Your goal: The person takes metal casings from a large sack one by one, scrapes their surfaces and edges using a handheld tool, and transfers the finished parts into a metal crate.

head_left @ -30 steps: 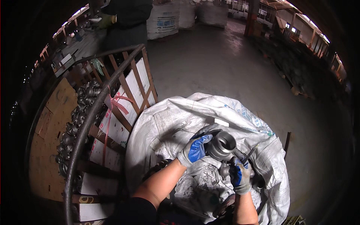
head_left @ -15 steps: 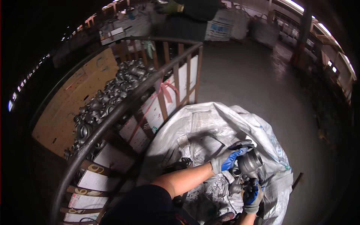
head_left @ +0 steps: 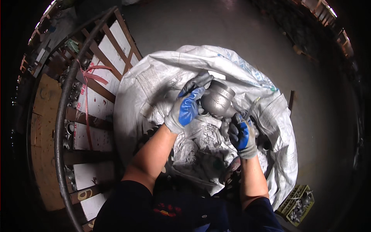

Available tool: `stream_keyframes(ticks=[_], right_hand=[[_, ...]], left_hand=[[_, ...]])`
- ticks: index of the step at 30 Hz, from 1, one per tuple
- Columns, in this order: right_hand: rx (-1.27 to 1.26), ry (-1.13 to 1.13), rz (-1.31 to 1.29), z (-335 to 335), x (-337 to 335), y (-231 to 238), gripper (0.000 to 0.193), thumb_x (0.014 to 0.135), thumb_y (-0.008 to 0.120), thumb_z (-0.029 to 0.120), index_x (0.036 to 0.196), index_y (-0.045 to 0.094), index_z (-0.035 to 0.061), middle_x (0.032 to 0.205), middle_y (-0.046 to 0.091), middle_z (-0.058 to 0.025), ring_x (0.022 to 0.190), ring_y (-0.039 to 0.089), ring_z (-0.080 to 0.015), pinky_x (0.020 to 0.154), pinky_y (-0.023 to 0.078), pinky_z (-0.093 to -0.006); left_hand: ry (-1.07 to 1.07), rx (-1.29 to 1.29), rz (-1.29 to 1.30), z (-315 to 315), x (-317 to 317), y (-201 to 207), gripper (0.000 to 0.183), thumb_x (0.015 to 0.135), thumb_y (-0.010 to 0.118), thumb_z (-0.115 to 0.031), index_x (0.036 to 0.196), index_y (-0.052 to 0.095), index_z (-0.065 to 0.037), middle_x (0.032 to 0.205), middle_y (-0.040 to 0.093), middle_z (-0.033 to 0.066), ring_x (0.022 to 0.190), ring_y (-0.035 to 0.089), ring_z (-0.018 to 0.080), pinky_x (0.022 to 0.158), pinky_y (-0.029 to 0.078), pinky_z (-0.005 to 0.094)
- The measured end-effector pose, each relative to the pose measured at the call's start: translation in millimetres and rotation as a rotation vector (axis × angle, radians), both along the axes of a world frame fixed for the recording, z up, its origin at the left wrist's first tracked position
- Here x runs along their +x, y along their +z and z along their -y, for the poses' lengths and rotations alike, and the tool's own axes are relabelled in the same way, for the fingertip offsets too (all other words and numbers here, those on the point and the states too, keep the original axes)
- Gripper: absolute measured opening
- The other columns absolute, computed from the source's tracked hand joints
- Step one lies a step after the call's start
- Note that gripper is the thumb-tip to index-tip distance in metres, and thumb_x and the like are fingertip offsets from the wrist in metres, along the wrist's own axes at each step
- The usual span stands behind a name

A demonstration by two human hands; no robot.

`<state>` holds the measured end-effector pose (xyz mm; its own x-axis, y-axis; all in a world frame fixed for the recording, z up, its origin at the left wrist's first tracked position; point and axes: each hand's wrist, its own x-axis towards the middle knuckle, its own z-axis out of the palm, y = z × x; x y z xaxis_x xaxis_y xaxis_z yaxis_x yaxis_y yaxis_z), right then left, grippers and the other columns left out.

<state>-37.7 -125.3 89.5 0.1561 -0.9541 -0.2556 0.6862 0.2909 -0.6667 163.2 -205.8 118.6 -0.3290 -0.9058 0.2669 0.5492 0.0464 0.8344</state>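
A large grey metal pipe fitting (head_left: pixel 217 99) is held up over a big white woven sack (head_left: pixel 135 89), its wide collared mouth at the upper right. My left hand (head_left: pixel 187 105), in a grey glove with a blue patch, grips the fitting's left side. At the lower right, my right hand (head_left: pixel 242 134), gloved the same way, is curled at the fitting's narrow end; its fingertips are partly hidden. Smaller metal fittings (head_left: pixel 225 127) lie in the sack below, next to crumpled white woven material (head_left: pixel 199 135).
On the left stands a rusty metal-framed cage (head_left: pixel 60 127) with white panels and a pink ribbon (head_left: pixel 88 104); metal fittings show between its bars. A yellow-green crate (head_left: pixel 296 205) holding metal pieces stands at the lower right. Grey floor (head_left: pixel 185 25) lies beyond the sack.
My view has swung right and down, so the sack and both hands appear nearer the middle. The fitting stays between my hands; the crate has come into view.
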Motion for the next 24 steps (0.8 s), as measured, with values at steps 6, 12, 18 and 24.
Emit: stream_keyframes(ticks=[6, 12, 18, 24], right_hand=[[0.059, -0.03, -0.056, -2.0, -0.2, 9.4, 0.013, 0.091, 0.046, 0.021, 0.08, 0.046, 0.0139, 0.06, 0.039, 0.0028, 0.043, 0.034, -0.005, 0.033, 0.025, -0.0183], [0.109, -0.13, -0.011, -8.9, 0.7, 0.1, 0.017, 0.09, 0.048, 0.024, 0.085, 0.051, 0.0081, 0.056, 0.047, -0.0018, 0.036, 0.033, -0.0059, 0.03, 0.026, -0.0185], [-0.004, -0.098, -0.405, -9.7, 1.8, 11.1, 0.039, 0.09, 0.045, 0.037, 0.069, 0.052, 0.0049, 0.05, 0.047, -0.0041, 0.031, 0.033, -0.0074, 0.027, 0.025, -0.0194], [-0.048, -0.125, -0.348, -3.5, -5.5, -4.7, 0.043, 0.09, 0.044, 0.039, 0.067, 0.052, 0.0034, 0.05, 0.05, -0.007, 0.03, 0.032, -0.0084, 0.026, 0.025, -0.0199]], left_hand=[[0.007, 0.012, -0.036, 2.7, -6.3, -14.2, 0.041, 0.087, 0.045, -0.009, 0.127, 0.038, -0.002, 0.128, 0.044, 0.0111, 0.122, 0.039, 0.0194, 0.096, 0.035, 0.0313], [0.169, -0.272, 0.239, -8.4, -10.1, -8.1, 0.036, 0.088, 0.038, -0.001, 0.123, 0.041, 0.002, 0.126, 0.044, 0.0123, 0.118, 0.042, 0.0192, 0.098, 0.034, 0.0282], [-0.025, 0.113, -0.05, -2.9, -8.2, -13.3, 0.038, 0.085, 0.044, -0.001, 0.123, 0.041, 0.002, 0.125, 0.046, 0.0118, 0.118, 0.042, 0.0186, 0.1, 0.033, 0.0274], [0.041, -0.239, 0.221, 2.6, -9.9, -23.1, 0.039, 0.087, 0.044, -0.009, 0.125, 0.04, 0.002, 0.123, 0.048, 0.0129, 0.116, 0.044, 0.0202, 0.099, 0.033, 0.0288]])
